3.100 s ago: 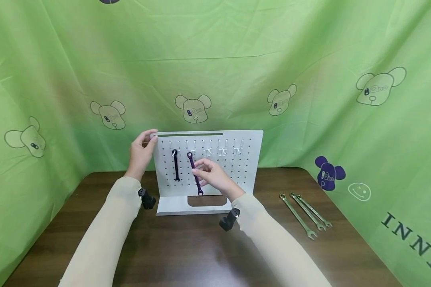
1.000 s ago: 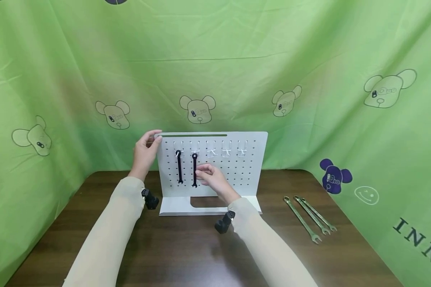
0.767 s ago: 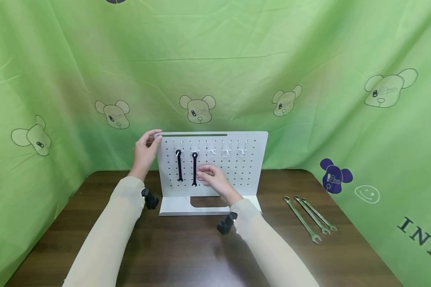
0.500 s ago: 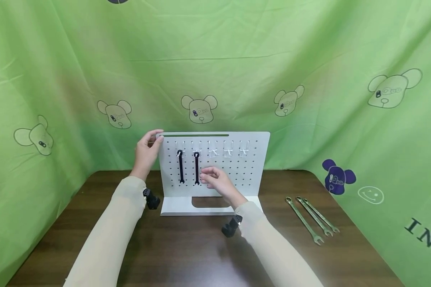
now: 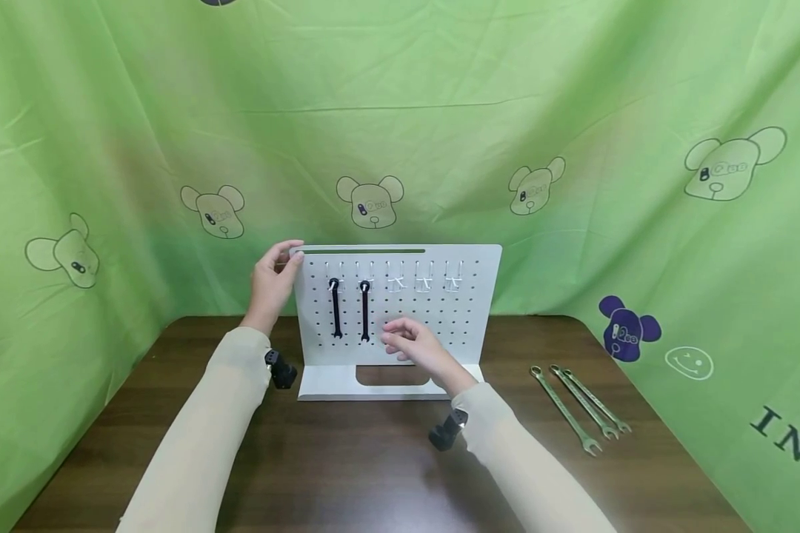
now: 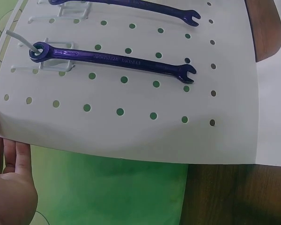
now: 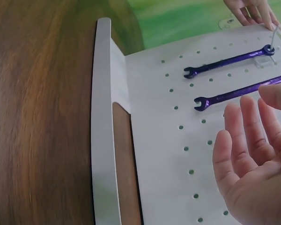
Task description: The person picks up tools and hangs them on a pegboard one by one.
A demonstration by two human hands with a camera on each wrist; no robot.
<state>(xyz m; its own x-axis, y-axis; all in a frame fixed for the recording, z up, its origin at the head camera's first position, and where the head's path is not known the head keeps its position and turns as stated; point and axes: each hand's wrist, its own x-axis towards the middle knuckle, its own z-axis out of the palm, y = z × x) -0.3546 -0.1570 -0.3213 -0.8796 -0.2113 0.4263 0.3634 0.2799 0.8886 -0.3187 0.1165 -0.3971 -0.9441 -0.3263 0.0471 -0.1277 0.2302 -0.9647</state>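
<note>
My left hand (image 5: 271, 285) pinches the top left corner of a white pegboard stand (image 5: 433, 318), thumb in front and fingers behind. Two purple combination wrenches hang side by side on the board's hooks. The outer wrench (image 6: 112, 58) has its ring end over a white hook; the inner wrench (image 5: 365, 314) hangs to its right. My right hand (image 5: 423, 348) hovers in front of the board, to the right of the inner wrench and apart from it. Its fingers are loosely bent and hold nothing, as the palm (image 7: 260, 180) shows in the right wrist view.
Three silver combination wrenches (image 5: 565, 411) lie on the brown wooden table (image 5: 347, 466), right of the stand. Three bare white hooks (image 5: 424, 283) stick out from the board's upper right. A green printed curtain (image 5: 440, 148) hangs behind and at both sides.
The right hand held the second purple wrench at its hook, then let go and drew back to the right. That wrench now hangs straight. My left hand stays at the board's corner.
</note>
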